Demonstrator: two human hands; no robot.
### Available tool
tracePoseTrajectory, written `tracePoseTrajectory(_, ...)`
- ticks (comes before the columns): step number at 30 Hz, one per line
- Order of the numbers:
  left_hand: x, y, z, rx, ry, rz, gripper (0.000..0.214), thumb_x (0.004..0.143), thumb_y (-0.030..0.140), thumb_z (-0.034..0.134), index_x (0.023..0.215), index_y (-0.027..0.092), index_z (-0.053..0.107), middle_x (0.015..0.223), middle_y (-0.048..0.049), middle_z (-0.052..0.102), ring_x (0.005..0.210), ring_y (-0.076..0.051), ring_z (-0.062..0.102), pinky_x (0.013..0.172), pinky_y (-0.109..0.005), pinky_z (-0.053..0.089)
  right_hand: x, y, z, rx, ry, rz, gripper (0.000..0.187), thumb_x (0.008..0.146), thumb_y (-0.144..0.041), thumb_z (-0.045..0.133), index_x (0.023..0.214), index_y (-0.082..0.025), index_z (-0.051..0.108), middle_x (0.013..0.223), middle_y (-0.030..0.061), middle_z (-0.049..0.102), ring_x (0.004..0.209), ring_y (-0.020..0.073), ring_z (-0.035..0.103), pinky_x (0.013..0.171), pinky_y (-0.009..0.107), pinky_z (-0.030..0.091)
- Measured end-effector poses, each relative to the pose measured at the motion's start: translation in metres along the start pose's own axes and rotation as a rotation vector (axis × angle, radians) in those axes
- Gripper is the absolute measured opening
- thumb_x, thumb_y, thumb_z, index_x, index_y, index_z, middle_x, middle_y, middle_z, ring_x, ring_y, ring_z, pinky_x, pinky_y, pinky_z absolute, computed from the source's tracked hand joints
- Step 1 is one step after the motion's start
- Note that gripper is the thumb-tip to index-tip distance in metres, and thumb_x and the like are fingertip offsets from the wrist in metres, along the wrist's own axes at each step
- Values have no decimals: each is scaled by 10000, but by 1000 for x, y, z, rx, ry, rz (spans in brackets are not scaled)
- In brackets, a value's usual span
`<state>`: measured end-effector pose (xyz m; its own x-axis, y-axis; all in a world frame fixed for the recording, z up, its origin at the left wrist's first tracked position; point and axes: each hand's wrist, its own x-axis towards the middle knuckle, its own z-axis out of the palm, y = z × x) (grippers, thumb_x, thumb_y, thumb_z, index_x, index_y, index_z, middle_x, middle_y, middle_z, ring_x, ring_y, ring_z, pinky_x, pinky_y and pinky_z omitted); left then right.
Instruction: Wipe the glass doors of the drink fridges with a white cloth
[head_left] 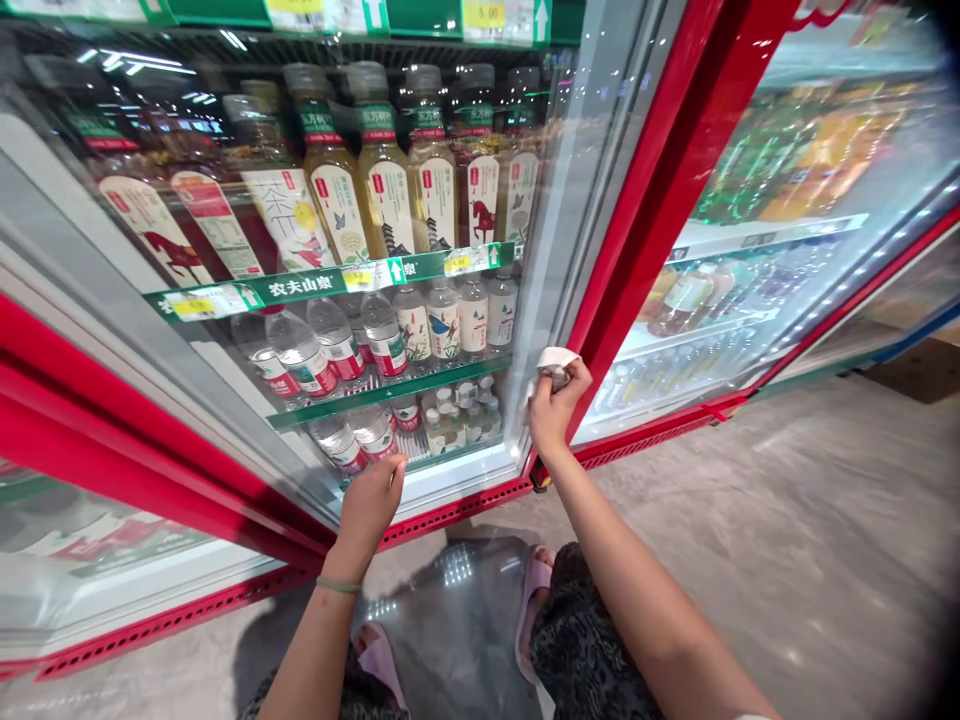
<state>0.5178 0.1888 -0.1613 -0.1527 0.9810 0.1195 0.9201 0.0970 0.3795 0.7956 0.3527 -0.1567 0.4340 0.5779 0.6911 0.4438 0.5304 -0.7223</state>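
Observation:
My right hand [553,412] is closed around a crumpled white cloth [559,357], part of it showing above the fingers. It is at the right edge of a glass cooler door [547,230], against the red frame [634,200]. Lower and to the left, my left hand [373,505] is curled into a loose fist in front of the bottom of the glass, with nothing visible in it. I cannot tell whether it touches the door. Behind the glass stand tea bottles [386,190] on an upper shelf and water bottles [386,335] below.
Green shelf strips [300,287] carry price tags. A second cooler [750,240] with drinks stands at the right, and another red-framed cooler [150,590] is at the lower left. My feet in pink slippers [534,590] are on the shiny grey floor [712,540].

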Motion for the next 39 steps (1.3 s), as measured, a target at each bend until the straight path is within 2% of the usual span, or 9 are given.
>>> tracePoseTrajectory(4, -2, -3, -2, -30, 63, -10, 307, 1012, 303, 463, 1201, 240, 697, 1269, -58, 741, 1175, -217, 693, 978, -315, 523, -23, -20, 16, -17, 15, 0, 303, 906, -220, 451, 1196, -219, 537, 1213, 125, 434, 1231, 271, 477, 1095, 493, 398)
tracePoseTrajectory(9, -8, -15, -12, -129, 279, 57, 299, 1010, 315, 458, 1171, 236, 697, 1212, -55, 761, 1125, -224, 713, 968, -346, 543, -52, -40, 30, -14, -336, -299, 225, 875, -194, 507, 1054, -239, 635, 1039, 68, 508, 1021, 245, 532, 944, 446, 491)
tracePoseTrajectory(13, -12, -24, -29, -202, 431, 48, 290, 1021, 366, 457, 1135, 236, 690, 1175, -51, 761, 1088, -222, 712, 944, -350, 542, -44, -55, 34, -13, -132, -173, 225, 913, -209, 496, 1107, -209, 610, 1111, 89, 481, 1091, 245, 533, 981, 441, 484)
tracePoseTrajectory(15, -14, -29, -36, -223, 446, 19, 262, 1016, 361, 473, 1102, 233, 686, 1131, -46, 763, 1032, -215, 717, 910, -340, 542, -53, -64, 39, -19, -137, -230, 243, 926, -189, 491, 1134, -202, 617, 1114, 98, 486, 1095, 247, 535, 966, 425, 490)
tracePoseTrajectory(19, -17, -38, -41, -229, 447, -1, 222, 1009, 324, 495, 1120, 237, 667, 1124, -37, 754, 1002, -205, 714, 881, -329, 535, -90, -89, 51, 15, -399, -584, 308, 932, -99, 478, 1133, -235, 668, 1034, 73, 570, 963, 220, 561, 830, 351, 510)
tracePoseTrajectory(24, -22, -51, -45, -224, 543, 9, 224, 1023, 306, 480, 1138, 224, 654, 1183, -53, 743, 1030, -201, 711, 912, -331, 532, -105, -125, 69, 64, -386, -447, 302, 970, -144, 507, 1220, -226, 654, 1093, 104, 606, 1033, 251, 574, 892, 401, 518)
tracePoseTrajectory(29, -31, -64, -58, -221, 581, -11, 224, 1029, 297, 475, 1153, 220, 645, 1151, -54, 748, 1013, -192, 717, 901, -321, 542, -128, -134, 88, 51, -504, -772, 356, 959, -77, 504, 1197, -262, 694, 982, 73, 672, 891, 224, 565, 812, 362, 503)
tracePoseTrajectory(35, -50, -83, -73, -276, 576, -11, 214, 1025, 312, 506, 1153, 232, 658, 1096, -40, 758, 991, -176, 719, 928, -304, 544, -151, -153, 101, 55, -494, -597, 362, 969, -108, 512, 1263, -240, 677, 1105, 116, 668, 1036, 264, 558, 902, 419, 496)
tracePoseTrajectory(39, -63, -102, -78, -272, 593, -62, 212, 1013, 308, 523, 1154, 231, 661, 1078, -42, 762, 1005, -187, 722, 933, -318, 547, -176, -149, 109, 67, -513, -800, 330, 969, -98, 514, 1164, -264, 722, 944, 66, 676, 875, 225, 542, 811, 368, 484)
